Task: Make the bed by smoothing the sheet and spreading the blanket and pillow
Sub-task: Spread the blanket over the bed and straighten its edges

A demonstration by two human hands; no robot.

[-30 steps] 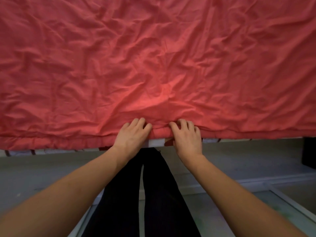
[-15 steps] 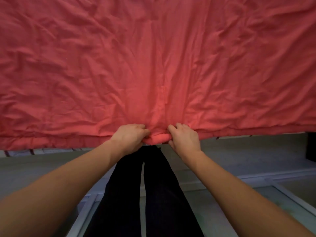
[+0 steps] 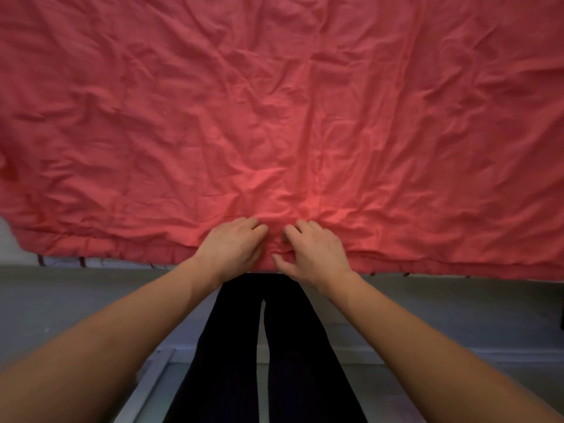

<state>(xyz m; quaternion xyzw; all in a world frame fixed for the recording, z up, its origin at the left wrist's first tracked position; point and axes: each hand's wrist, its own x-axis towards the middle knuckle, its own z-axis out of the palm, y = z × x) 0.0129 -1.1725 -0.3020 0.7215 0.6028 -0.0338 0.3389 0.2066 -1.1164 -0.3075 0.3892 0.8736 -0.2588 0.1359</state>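
Observation:
A wrinkled red blanket [image 3: 274,117] covers the whole bed and fills the upper part of the view. Its near hem hangs over the bed's edge in front of me. My left hand [image 3: 232,248] and my right hand [image 3: 314,254] sit side by side at the middle of that hem, fingers curled into the fabric and gripping it. A strip of white striped sheet [image 3: 91,262] shows under the hem at the left. No pillow is in view.
I stand close against the bed's edge, my dark trouser legs [image 3: 265,346] between my arms. Grey floor [image 3: 61,300] runs along the bed. A pale frame with a glass-like panel [image 3: 146,386] lies on the floor by my feet.
The blanket's near edge, pulled taut toward me half a second ago, has gone slack and wrinkled again. Both hands stay at the hem, a little higher on the fabric.

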